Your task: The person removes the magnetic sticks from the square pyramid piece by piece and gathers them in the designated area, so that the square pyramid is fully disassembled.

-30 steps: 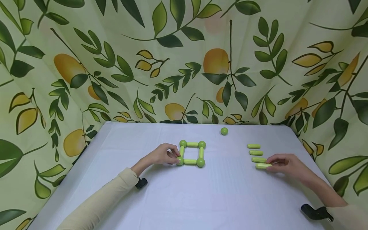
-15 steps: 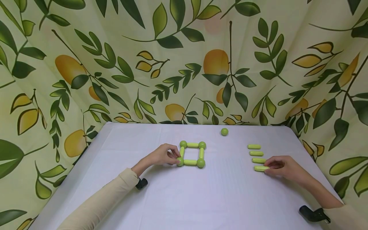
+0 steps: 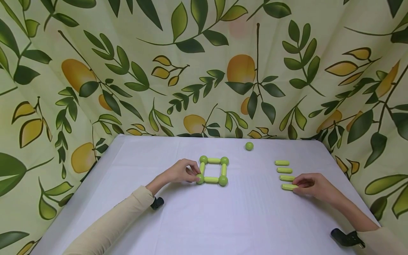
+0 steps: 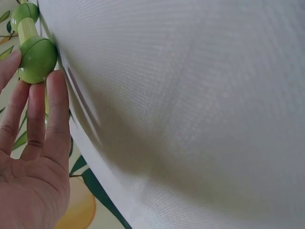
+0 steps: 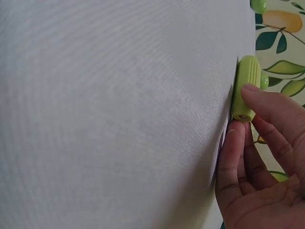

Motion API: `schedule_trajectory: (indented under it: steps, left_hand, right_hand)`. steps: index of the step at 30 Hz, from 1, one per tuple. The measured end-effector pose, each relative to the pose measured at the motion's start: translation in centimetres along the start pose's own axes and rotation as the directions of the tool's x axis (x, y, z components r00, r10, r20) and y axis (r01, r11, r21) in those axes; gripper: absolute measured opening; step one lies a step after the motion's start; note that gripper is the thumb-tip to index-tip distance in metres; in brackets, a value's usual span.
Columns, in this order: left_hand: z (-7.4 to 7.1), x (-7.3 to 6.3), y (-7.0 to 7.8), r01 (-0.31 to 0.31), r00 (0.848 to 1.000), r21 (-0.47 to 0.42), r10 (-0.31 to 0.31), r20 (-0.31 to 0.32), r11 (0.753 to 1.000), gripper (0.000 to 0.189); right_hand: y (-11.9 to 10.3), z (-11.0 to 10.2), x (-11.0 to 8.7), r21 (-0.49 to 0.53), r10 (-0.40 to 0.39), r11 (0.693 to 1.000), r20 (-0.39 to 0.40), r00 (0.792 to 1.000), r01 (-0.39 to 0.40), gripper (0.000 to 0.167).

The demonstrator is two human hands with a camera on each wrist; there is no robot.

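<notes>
A square frame of light green rods and darker green balls lies on the white table. At its near-left corner my left hand (image 3: 184,171) holds the corner ball (image 4: 38,60) between thumb and fingers. The frame's far rod (image 3: 213,160) and near-right ball (image 3: 223,181) show beside it. On the right side, my right hand (image 3: 313,186) pinches the right end of the nearest loose rod (image 5: 247,86), thumb on its side and fingertips by its hollow end. This rod lies in front of several similar rods stacked in a row, one of them the farthest rod (image 3: 282,163).
A single loose green ball (image 3: 249,146) sits near the table's back edge, between the frame and the rods. Behind the white tabletop (image 3: 242,219) hangs a leaf-and-fruit patterned curtain (image 3: 204,71), which also closes in both sides.
My right hand and the nearest rod have shifted slightly left and toward me, lining up below the other rods. The left hand stays at the frame's corner.
</notes>
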State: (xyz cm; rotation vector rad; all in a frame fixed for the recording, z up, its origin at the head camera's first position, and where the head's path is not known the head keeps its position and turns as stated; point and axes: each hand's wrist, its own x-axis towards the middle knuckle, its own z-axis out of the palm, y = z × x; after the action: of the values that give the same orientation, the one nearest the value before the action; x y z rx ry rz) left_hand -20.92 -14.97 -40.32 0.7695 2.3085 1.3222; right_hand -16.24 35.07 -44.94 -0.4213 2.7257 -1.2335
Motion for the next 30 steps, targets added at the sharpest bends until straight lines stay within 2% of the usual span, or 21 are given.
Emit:
schedule_trajectory:
  steps: [6, 9, 14, 19, 26, 30]
  left_hand:
    - [0.1, 0.9, -2.6, -0.004, 1.000, 0.003, 0.004, 0.003, 1.000, 0.015]
    - [0.0, 1.1, -3.2, 0.000, 1.000, 0.006, 0.000, 0.001, 1.000, 0.015]
    - [0.0, 1.1, -3.1, 0.014, 1.000, 0.020, -0.014, 0.000, 1.000, 0.016]
    - [-0.1, 0.9, -2.8, 0.018, 1.000, 0.023, -0.018, -0.002, 1.000, 0.016]
    - [0.0, 1.0, -3.1, 0.016, 1.000, 0.025, -0.016, -0.010, 1.000, 0.016]
    - [0.2, 1.0, -3.2, 0.007, 1.000, 0.021, -0.007, -0.016, 1.000, 0.016]
  right_hand:
    - [-0.1, -0.3, 0.0, 0.013, 0.010, 1.000, 0.023, 1.000, -0.010, 0.021]
    - [0.0, -0.7, -0.1, 0.013, 0.006, 1.000, 0.041, 0.999, -0.006, 0.023]
    - [0.3, -1.6, -0.1, -0.014, 0.002, 1.000, 0.023, 1.000, -0.002, 0.025]
    - [0.0, -2.0, 0.4, 0.008, -0.029, 1.000, -0.003, 1.000, 0.029, 0.027]
    - [-1.8, -1.3, 1.7, 0.028, -0.078, 0.996, -0.036, 0.996, 0.079, 0.026]
    - [-2.9, -0.5, 2.9, 0.107, -0.082, 0.991, -0.018, 0.996, 0.083, 0.028]
